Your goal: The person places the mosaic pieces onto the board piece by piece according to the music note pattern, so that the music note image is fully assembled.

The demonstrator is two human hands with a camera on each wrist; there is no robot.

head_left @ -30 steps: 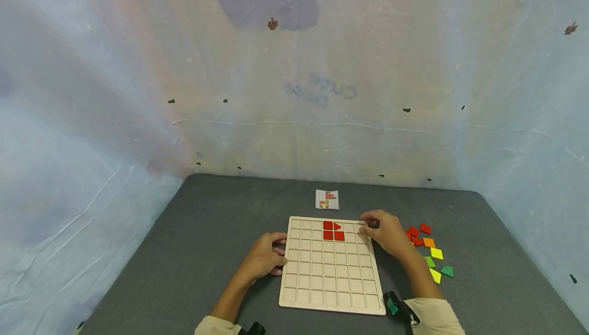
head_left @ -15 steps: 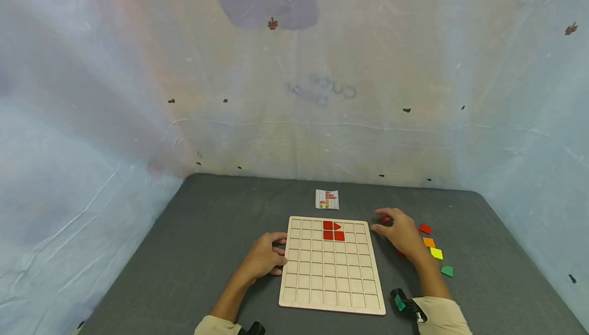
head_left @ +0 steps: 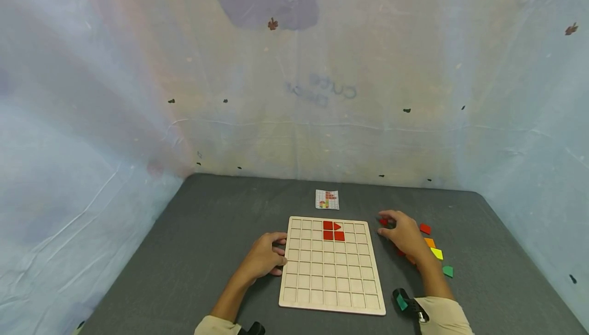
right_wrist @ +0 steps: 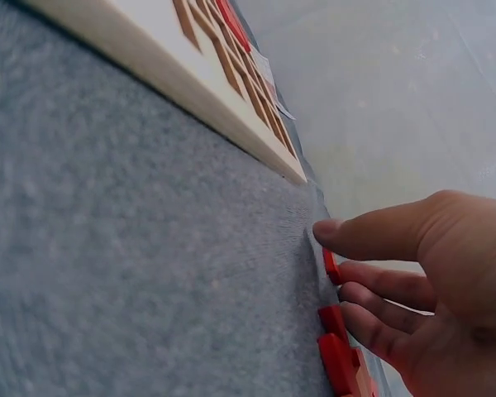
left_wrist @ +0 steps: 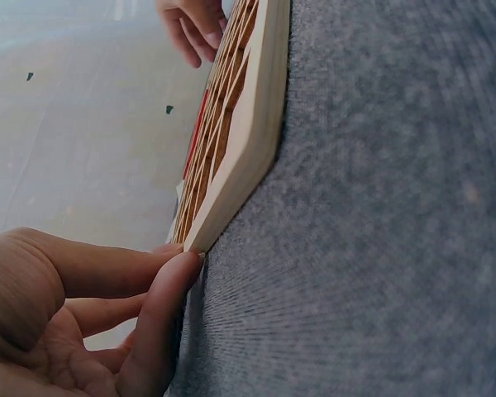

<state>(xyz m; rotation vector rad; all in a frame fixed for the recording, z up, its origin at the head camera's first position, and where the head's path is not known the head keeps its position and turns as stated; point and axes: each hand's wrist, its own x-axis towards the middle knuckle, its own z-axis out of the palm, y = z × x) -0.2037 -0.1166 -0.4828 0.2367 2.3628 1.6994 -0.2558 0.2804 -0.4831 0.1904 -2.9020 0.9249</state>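
Note:
A wooden grid board (head_left: 329,268) lies on the table. Red square tiles (head_left: 328,235) and a red triangular tile (head_left: 337,226) sit in cells near its far edge. At the left edge of the board, my left hand (head_left: 263,257) pinches the rim between thumb and index finger, as the left wrist view shows. Past the board's far right corner, my right hand (head_left: 404,232) hovers low with thumb and fingers apart. A small red tile (head_left: 383,221) lies right at its fingertips; more red tiles (right_wrist: 337,356) lie beneath the fingers in the right wrist view.
A small printed pattern card (head_left: 327,200) lies beyond the board. To the right of my right hand are a red tile (head_left: 425,228), an orange tile (head_left: 430,243), a yellow tile (head_left: 437,253) and a green tile (head_left: 448,271). The right forearm hides other pieces.
My right hand has drawn back rightward from the board's right edge to the loose red tiles. Its forearm now covers some yellow and green pieces. The left hand and board stay put.

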